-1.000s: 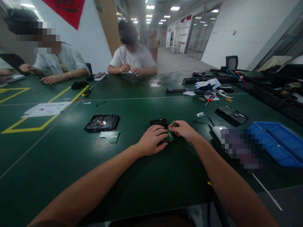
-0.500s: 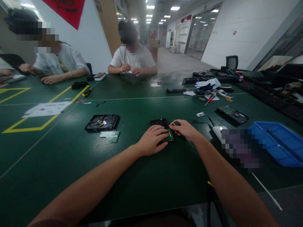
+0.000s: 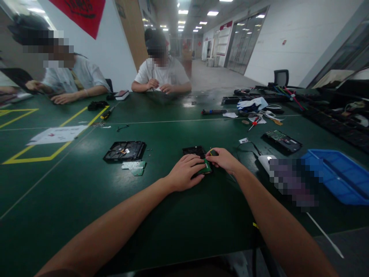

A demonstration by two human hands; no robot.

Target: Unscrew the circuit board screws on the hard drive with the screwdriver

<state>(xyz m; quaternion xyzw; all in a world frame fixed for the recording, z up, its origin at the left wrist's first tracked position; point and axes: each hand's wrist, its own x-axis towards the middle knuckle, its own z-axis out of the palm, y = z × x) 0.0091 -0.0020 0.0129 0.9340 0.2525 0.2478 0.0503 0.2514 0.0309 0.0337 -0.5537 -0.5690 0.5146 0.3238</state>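
A hard drive (image 3: 192,151) with a green circuit board (image 3: 206,167) lies on the table in front of me. My left hand (image 3: 187,171) rests across it, fingers draped over the top and thumb along the near edge, holding it down. At the right edge of the board, my right hand (image 3: 221,161) is closed in a pinch on a small tool with a yellow part (image 3: 211,152); the fingers cover most of it, so its kind and tip are hidden. To the left lie another hard drive, its black case (image 3: 124,151) showing, and a loose circuit board (image 3: 135,168).
On the right are a third hard drive (image 3: 281,141), a white device with a cable (image 3: 265,163) and a blue tray (image 3: 340,177). Gloves (image 3: 252,104) and a red-handled screwdriver (image 3: 255,122) lie farther back. Two people sit across; a yellow-black screwdriver (image 3: 108,112) lies near them.
My right hand has tilted slightly at the board's edge, and less of the tool shows. My left hand stays on the hard drive. The view has shifted a little.
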